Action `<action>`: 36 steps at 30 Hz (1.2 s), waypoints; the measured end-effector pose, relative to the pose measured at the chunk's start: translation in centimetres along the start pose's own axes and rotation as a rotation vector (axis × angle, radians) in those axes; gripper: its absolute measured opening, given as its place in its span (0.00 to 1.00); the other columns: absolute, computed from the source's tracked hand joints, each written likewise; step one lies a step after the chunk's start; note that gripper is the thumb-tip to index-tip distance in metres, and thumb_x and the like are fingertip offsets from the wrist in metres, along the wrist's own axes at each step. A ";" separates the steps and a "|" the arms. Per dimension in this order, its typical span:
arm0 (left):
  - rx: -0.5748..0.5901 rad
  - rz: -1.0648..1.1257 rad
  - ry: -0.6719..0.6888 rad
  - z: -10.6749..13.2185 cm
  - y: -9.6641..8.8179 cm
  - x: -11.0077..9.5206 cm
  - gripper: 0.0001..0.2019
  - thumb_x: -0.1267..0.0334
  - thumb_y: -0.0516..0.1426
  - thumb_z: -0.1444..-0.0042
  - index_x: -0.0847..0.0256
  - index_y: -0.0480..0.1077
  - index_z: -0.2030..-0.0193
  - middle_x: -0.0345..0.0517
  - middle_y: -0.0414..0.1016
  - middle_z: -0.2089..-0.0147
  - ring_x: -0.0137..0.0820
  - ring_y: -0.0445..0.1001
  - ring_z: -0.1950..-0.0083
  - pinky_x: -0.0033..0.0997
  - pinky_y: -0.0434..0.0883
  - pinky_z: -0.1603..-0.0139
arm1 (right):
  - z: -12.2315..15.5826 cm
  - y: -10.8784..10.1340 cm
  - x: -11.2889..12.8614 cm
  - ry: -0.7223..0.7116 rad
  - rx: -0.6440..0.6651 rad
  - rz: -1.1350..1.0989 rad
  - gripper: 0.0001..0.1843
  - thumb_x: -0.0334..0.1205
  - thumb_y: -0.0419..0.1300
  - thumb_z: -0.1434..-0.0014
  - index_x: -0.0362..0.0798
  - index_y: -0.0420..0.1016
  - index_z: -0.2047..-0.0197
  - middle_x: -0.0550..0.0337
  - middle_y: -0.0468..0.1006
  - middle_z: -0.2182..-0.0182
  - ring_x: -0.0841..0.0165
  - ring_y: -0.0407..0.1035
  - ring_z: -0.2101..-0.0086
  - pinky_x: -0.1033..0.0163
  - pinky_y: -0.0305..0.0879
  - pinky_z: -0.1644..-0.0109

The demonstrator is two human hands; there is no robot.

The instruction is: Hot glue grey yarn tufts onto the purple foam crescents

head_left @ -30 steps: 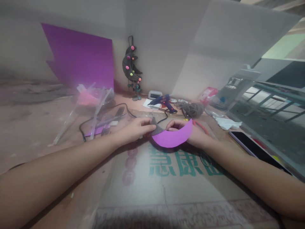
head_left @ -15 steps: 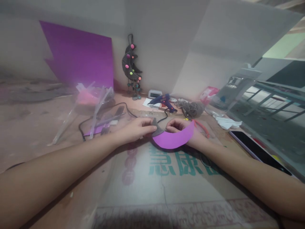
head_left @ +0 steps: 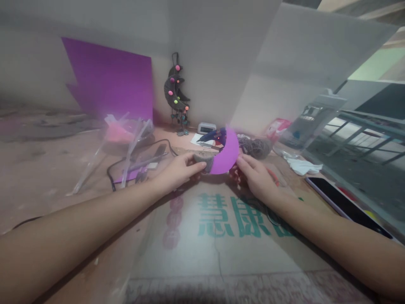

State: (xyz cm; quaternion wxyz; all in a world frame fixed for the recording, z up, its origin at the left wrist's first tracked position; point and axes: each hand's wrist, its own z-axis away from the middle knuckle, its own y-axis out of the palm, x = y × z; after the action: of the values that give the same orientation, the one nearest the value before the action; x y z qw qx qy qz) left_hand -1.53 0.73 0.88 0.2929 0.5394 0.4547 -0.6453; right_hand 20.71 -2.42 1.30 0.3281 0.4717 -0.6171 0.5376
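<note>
My left hand (head_left: 189, 169) pinches the left end of a purple paper crescent (head_left: 226, 157), thumb on top. Dark grey yarn (head_left: 205, 159) is wrapped round that end; the rest of the paper is bare. The crescent is held above the cardboard, with its free tip pointing up. My right hand (head_left: 253, 171) is closed, its fingertips together at the outer right edge of the crescent. Whether they grip the paper or a thin strand is too small to tell. Beyond the crescent lies a ball of grey yarn (head_left: 257, 147).
A blue glue gun (head_left: 210, 136) lies behind the crescent, partly hidden by it, near a small white clock (head_left: 206, 128). A decorated moon hanging (head_left: 174, 93) and purple card (head_left: 117, 84) are at the wall. A phone (head_left: 344, 204) lies right; plastic packaging (head_left: 134, 143) sits left.
The crescent has turned so that its free end points upward instead of right. My right hand has come from behind it to its outer edge. My left hand still holds the wrapped end.
</note>
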 end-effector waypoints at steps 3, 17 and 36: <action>0.008 -0.008 0.058 0.1 0.3 -0.1 0.13 0.54 0.57 0.45 0.62 0.68 0.59 0.38 0.70 0.75 0.22 0.65 0.79 0.18 0.56 0.83 | 0.2 0.4 0.2 0.009 0.027 0.092 0.19 0.55 0.52 0.39 0.48 0.64 0.73 0.64 0.67 0.80 0.73 0.60 0.79 0.67 0.57 0.77; -0.044 -0.230 0.199 0.3 0.7 0.3 0.13 0.54 0.58 0.47 0.61 0.73 0.62 0.43 0.77 0.63 0.30 0.72 0.65 0.26 0.66 0.66 | 0.8 0.4 0.3 -0.159 0.080 0.379 0.17 0.47 0.48 0.35 0.48 0.63 0.73 0.65 0.65 0.80 0.71 0.60 0.77 0.65 0.56 0.72; -0.040 -0.145 0.263 -0.1 0.6 1.3 0.19 0.48 0.50 0.40 0.61 0.72 0.59 0.42 0.73 0.68 0.28 0.69 0.69 0.25 0.64 0.69 | 0.7 0.4 0.2 -0.109 -0.027 0.251 0.18 0.48 0.50 0.36 0.48 0.62 0.75 0.66 0.67 0.81 0.74 0.61 0.80 0.68 0.56 0.77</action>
State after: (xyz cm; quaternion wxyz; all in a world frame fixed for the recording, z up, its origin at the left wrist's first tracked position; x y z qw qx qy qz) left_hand -1.24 0.69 -0.51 0.1943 0.5792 0.5398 -0.5791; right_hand 20.39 -3.13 1.20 0.2307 0.4149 -0.6952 0.5398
